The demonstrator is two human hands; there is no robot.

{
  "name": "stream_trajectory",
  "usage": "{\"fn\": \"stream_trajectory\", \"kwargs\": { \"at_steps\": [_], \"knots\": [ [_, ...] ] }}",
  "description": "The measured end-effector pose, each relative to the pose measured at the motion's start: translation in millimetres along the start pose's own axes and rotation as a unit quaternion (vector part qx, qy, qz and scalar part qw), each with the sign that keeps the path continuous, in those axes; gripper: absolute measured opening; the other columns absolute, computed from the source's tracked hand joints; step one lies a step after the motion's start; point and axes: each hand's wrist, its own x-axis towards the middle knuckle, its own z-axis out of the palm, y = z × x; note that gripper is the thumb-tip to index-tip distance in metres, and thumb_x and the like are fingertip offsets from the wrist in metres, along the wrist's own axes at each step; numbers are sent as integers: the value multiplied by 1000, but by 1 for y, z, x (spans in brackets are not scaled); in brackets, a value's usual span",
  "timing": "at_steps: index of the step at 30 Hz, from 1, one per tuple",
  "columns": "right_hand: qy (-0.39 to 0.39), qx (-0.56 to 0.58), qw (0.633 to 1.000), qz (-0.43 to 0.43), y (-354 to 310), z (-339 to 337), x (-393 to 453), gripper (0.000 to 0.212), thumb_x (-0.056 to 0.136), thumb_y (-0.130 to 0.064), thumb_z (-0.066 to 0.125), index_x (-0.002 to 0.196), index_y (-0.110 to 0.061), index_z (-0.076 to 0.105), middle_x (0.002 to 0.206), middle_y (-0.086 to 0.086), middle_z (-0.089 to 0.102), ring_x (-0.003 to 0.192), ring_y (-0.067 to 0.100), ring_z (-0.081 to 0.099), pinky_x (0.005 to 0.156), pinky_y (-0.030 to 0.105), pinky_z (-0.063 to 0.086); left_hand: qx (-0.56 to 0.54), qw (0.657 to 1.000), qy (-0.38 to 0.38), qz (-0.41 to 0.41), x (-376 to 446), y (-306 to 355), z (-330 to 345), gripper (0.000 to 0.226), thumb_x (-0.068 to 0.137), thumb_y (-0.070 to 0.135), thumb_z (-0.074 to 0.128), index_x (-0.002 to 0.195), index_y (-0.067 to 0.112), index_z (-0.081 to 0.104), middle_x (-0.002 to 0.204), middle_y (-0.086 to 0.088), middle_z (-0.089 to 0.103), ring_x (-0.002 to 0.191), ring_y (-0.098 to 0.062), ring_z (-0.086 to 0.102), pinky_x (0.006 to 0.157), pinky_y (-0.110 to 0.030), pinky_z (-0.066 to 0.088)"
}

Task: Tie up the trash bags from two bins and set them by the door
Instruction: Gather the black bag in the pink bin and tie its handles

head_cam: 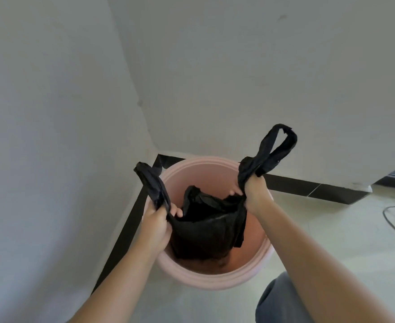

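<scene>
A round pink bin [215, 279] stands on the floor in the corner of two white walls. Inside it hangs a black trash bag [205, 231], its body partly lifted above the bin's bottom. My left hand [155, 223] is closed around the bag's left handle, whose loop sticks up over the bin's left rim. My right hand [254, 190] grips the right handle, and that loop stands up above the fist toward the right wall. The bag's mouth sags between my two hands. What is in the bag is hidden.
White walls close in on the left and behind the bin, with a black skirting strip [308, 186] along the floor. A dark cable [394, 223] curves over the pale floor at right. My knee in grey trousers [282, 299] is at the bottom right.
</scene>
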Motion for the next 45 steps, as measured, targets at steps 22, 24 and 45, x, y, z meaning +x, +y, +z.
{"fn": "stream_trajectory", "kwargs": {
  "at_steps": [22, 24, 45],
  "knots": [
    [-54, -36, 997, -38, 0, 4, -32, 34, 98, -28, 33, 71, -12, 44, 28, -4, 30, 27, 9, 28, 41, 23, 32, 146, 989, -36, -3, 10, 5, 17, 27, 98, 15, 29, 79, 8, 47, 48, 0, 37, 37, -4, 33, 38, -12, 30],
    [-24, -199, 977, -76, -1, 7, -37, 31, 95, -34, 37, 70, -17, 46, 38, -6, 37, 32, 7, 31, 48, 23, 27, 225, 974, -21, -11, 14, 1, 16, 26, 97, 16, 31, 109, 4, 51, 72, -10, 52, 60, -13, 50, 60, -20, 44],
    [-307, -724, 554, -273, 23, 24, -45, 28, 97, -22, 30, 93, -5, 51, 93, 21, 61, 84, 35, 56, 73, 35, 40, 128, 969, -158, -140, 12, 6, 8, 82, 55, 70, 64, 120, 20, 55, 125, -2, 59, 121, -21, 51, 107, -36, 36]
  ]
}}
